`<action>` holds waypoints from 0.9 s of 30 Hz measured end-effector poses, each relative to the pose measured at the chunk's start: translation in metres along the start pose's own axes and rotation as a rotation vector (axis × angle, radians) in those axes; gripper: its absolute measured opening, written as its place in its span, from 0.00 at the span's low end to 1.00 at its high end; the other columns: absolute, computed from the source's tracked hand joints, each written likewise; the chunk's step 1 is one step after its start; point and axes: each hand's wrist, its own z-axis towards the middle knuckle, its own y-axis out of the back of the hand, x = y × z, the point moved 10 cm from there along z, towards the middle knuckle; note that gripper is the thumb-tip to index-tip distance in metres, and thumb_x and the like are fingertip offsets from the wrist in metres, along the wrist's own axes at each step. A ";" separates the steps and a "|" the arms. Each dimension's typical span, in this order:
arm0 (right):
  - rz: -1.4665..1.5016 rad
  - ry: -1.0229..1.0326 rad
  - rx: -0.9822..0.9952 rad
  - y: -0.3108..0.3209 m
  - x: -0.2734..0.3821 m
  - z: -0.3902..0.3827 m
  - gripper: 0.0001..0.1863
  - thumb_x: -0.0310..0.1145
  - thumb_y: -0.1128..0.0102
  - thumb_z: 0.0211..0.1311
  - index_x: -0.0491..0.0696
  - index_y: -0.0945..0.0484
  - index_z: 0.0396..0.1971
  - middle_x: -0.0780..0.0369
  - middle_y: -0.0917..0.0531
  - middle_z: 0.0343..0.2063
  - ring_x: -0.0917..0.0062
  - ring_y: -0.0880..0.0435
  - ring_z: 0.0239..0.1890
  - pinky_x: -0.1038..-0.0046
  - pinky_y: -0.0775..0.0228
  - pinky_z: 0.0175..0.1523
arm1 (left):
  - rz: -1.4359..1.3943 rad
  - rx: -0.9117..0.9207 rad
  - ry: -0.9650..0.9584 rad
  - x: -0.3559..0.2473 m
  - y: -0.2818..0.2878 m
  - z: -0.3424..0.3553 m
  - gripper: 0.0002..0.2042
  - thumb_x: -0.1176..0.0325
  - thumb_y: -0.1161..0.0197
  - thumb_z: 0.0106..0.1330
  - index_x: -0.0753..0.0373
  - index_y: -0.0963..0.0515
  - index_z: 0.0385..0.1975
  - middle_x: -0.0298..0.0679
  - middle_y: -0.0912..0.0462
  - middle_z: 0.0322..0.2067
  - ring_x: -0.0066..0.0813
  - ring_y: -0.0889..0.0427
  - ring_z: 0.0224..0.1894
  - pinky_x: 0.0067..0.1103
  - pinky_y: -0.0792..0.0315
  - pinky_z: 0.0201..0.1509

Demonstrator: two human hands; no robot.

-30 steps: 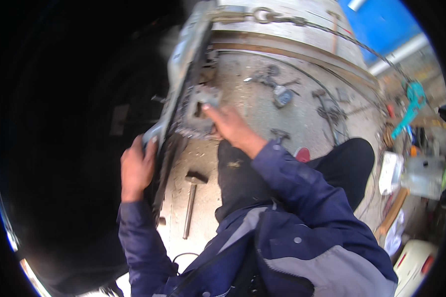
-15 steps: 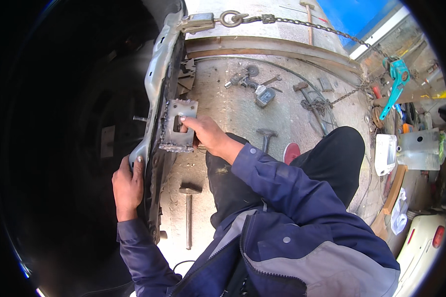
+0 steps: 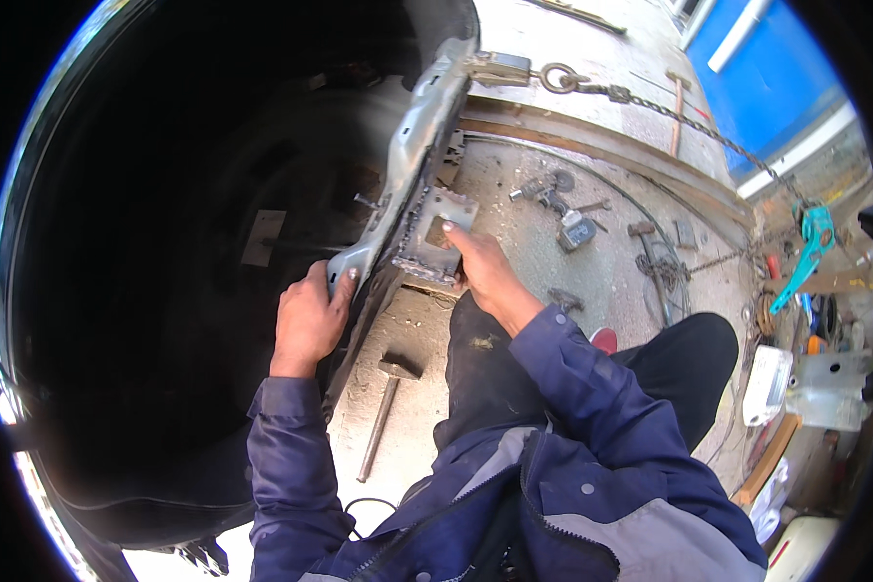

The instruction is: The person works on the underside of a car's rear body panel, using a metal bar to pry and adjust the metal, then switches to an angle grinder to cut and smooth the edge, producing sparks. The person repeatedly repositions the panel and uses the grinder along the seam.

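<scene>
– Which colours are worn?
– A navy jacket [image 3: 601, 407] with pale grey patches [image 3: 674, 538], black trousers [image 3: 691, 373] and a red shoe [image 3: 604, 340]
– And elsewhere?
– A silver-grey metal edge [image 3: 407, 145], a dull grey plate [image 3: 458, 210], a teal lever tool [image 3: 817, 233] and a vivid blue panel [image 3: 776, 87]

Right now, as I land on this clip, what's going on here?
A person's left hand grips the edge of a grey metal panel, while the right hand holds a rough-edged metal bracket beside it, thumb at its opening. Higher up, a clamp on the panel is linked to a chain. A hammer lies on the floor, touched by neither hand.
</scene>
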 end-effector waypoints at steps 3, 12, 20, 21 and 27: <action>-0.012 -0.001 0.001 -0.003 0.002 -0.001 0.25 0.52 0.37 0.77 0.40 0.17 0.36 0.61 0.18 0.24 0.78 0.23 0.17 0.72 0.30 0.21 | -0.007 0.007 0.014 0.003 0.000 0.000 0.24 0.49 0.41 0.79 0.71 0.21 0.44 0.65 0.14 0.36 0.67 0.14 0.44 0.50 0.22 0.51; -0.015 -0.153 0.130 0.059 -0.050 0.011 0.26 0.53 0.43 0.80 0.44 0.18 0.34 0.61 0.17 0.25 0.77 0.21 0.21 0.73 0.27 0.30 | -0.008 -0.019 -0.023 0.003 0.002 0.000 0.23 0.50 0.40 0.79 0.70 0.21 0.40 0.62 0.13 0.33 0.64 0.14 0.41 0.49 0.22 0.51; -1.114 -0.238 -0.495 0.342 -0.196 0.030 0.28 0.50 0.38 0.66 0.35 0.14 0.47 0.43 0.11 0.47 0.47 0.12 0.53 0.56 0.20 0.58 | -0.055 -0.027 -0.038 -0.002 0.005 0.001 0.21 0.53 0.38 0.78 0.70 0.20 0.45 0.62 0.14 0.32 0.65 0.14 0.40 0.47 0.20 0.46; -1.202 -0.377 -0.540 0.365 -0.220 0.019 0.30 0.48 0.35 0.63 0.33 0.15 0.49 0.39 0.13 0.51 0.44 0.16 0.61 0.55 0.23 0.65 | -0.056 -0.016 -0.020 -0.002 0.005 0.002 0.21 0.53 0.38 0.78 0.70 0.20 0.45 0.62 0.14 0.32 0.65 0.14 0.40 0.47 0.20 0.46; -1.167 -0.681 -0.483 0.391 -0.300 -0.025 0.40 0.45 0.26 0.58 0.34 0.27 0.65 0.41 0.16 0.59 0.47 0.16 0.63 0.57 0.24 0.68 | -0.077 0.023 0.041 -0.005 0.004 0.004 0.22 0.53 0.37 0.77 0.70 0.20 0.53 0.64 0.14 0.36 0.65 0.13 0.43 0.44 0.19 0.47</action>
